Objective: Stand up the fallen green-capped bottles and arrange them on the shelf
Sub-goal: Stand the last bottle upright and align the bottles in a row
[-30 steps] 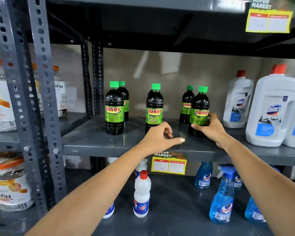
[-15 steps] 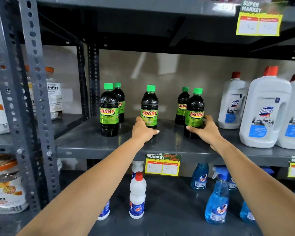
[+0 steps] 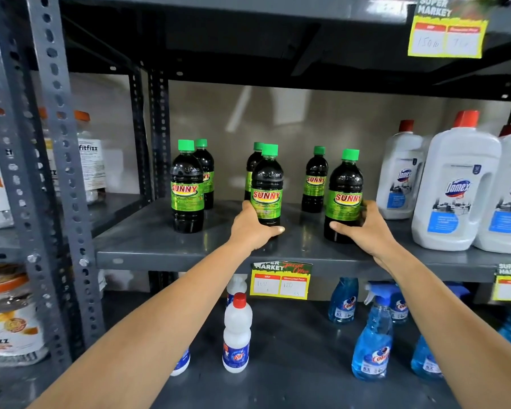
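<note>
This is a shop, a supermarket aisle. Grey slotted-steel racking (image 3: pixel 56 184) carries goods in rows of the same brand: green-capped Sunny bottles (image 3: pixel 187 190), white Domex jugs (image 3: pixel 455 190), blue Colin sprays (image 3: pixel 372 340) on the shelf below, Fitfizz jars (image 3: pixel 9 317) in the next bay. Yellow price tags (image 3: pixel 280 281) printed "Super Market" hang from the shelf edges (image 3: pixel 171 258), with boxes for the regular and discounted price filled in by hand.

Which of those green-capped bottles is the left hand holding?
The front middle bottle: the left hand wraps its base, unlike the right-hand one.
</note>
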Demonstrator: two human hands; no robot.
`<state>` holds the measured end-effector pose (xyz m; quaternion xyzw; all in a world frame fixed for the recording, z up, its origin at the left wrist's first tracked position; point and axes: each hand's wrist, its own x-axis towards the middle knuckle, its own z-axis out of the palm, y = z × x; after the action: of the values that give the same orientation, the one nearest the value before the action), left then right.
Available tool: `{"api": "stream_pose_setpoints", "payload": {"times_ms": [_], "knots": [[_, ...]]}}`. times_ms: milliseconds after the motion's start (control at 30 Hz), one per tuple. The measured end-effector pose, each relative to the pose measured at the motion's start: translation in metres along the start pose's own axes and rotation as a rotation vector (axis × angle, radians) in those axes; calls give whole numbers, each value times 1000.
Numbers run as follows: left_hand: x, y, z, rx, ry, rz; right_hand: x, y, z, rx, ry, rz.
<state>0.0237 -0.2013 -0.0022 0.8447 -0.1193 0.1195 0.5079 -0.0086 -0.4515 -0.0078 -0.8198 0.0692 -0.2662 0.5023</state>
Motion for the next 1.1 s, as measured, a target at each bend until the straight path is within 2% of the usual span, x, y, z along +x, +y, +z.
{"api": "stream_pose_setpoints", "payload": {"times_ms": [367, 500, 600, 667, 733, 800, 867, 933, 1033, 1100], "knots": [[-3, -2, -3, -8, -15, 7, -8, -7, -2, 79, 43, -22], [-12, -4, -12, 34, 8, 22, -21, -14, -3, 300, 240, -96], [-34, -17, -28, 230, 74, 151, -42, -21, 4, 418, 438, -241], [-52, -32, -44, 388, 94, 230, -61, -31, 22, 442, 466, -341], [-65, -45, -63, 537, 100, 261, -81, -40, 41, 404, 442, -437], [-72, -60, -93, 714, 103, 221, -98, -51, 69, 348, 368, -509], [-71, -68, -119, 861, 71, 131, -113, -69, 96, 297, 255, -561], [-67, -73, -143, 894, -6, 9, -120, -92, 125, 276, 137, -588], [-60, -73, -169, 910, -149, -79, -115, -124, 170, 213, -73, -531], [-58, -72, -179, 946, -244, -88, -105, -139, 197, 153, -178, -418]]}}
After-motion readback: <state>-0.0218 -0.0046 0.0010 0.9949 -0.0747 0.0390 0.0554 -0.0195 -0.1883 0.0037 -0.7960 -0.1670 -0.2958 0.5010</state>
